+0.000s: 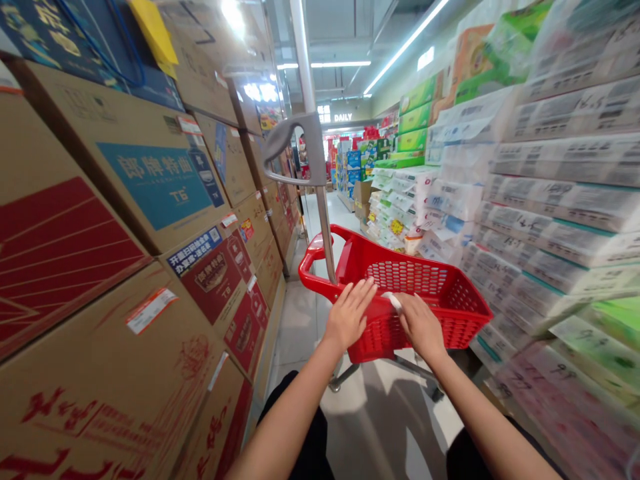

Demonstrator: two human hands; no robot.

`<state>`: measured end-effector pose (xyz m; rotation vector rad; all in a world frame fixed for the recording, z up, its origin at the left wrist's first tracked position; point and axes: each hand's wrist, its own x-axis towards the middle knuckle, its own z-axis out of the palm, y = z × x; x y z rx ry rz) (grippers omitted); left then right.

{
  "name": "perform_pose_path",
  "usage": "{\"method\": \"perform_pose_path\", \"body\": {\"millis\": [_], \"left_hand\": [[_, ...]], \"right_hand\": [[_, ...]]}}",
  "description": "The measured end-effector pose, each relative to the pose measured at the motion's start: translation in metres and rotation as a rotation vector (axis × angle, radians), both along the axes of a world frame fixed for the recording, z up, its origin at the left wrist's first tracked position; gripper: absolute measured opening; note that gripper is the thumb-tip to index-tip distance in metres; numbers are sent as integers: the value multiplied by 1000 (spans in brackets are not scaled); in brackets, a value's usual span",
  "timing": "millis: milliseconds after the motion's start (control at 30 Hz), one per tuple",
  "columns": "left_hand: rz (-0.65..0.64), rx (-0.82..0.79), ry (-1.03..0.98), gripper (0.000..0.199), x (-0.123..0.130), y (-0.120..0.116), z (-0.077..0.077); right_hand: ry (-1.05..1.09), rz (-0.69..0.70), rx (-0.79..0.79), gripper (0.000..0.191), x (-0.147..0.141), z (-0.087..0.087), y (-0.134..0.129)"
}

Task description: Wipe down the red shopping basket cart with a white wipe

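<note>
Right in front of you, the red plastic shopping basket (425, 277) with perforated sides rides on a grey metal frame (347, 375); your left hand (350, 310) lies over its near rim, fingers straight and narrowly spaced, while your right hand (419, 323) is beside it with a small white object (393, 301) at the fingers, though I cannot tell if they grip it. Underneath is a glossy pale tile floor (297, 330), an aisle between stacked brown cardboard cartons (115, 320) on your left and plastic-wrapped white packs (560, 187) on your right, under white strip lights (405, 47).
</note>
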<state>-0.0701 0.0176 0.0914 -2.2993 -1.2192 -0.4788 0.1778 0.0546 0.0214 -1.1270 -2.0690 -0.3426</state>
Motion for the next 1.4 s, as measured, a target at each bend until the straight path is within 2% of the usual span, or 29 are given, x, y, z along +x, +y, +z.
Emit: {"method": "perform_pose_path", "body": {"millis": [100, 200, 267, 333, 433, 500, 567, 633, 767, 867, 1000, 1067, 1133, 1300, 1400], "left_hand": [[75, 45, -73, 86, -15, -1, 3], [70, 43, -117, 86, -15, 1, 1], [78, 36, -156, 88, -9, 2, -1], [90, 31, -181, 89, -4, 4, -2], [86, 39, -183, 87, -3, 4, -1], [87, 42, -177, 86, -6, 2, -1], [93, 31, -164, 87, -11, -1, 0], [98, 11, -152, 90, -14, -4, 1], [87, -21, -164, 96, -13, -10, 1], [77, -23, -196, 95, -6, -12, 0], [79, 6, -232, 91, -2, -13, -2], [82, 19, -213, 89, -6, -14, -2], [91, 19, -171, 89, -12, -15, 0], [131, 8, -126, 90, -21, -15, 2], [120, 4, -143, 89, -16, -12, 0]], "right_hand": [[29, -60, -14, 47, 7, -1, -2], [84, -127, -58, 45, -5, 4, -3], [85, -101, -87, 47, -27, 12, -3], [64, -20, -96, 53, -56, 21, -2], [78, 80, -56, 60, -99, 33, 0], [100, 121, -26, 62, -113, 36, 0], [95, 156, -18, 64, -107, 32, -3], [81, 165, -28, 65, -85, 25, -6], [92, 82, -49, 63, -41, 13, -14], [82, 81, -58, 60, -48, 21, -15], [75, 169, -52, 61, -95, 41, -15], [83, 182, -44, 62, -106, 44, -16], [60, 188, -46, 63, -96, 38, -18], [45, 137, -24, 69, -34, 12, -27], [42, 101, -22, 69, -31, 13, -28]]}}
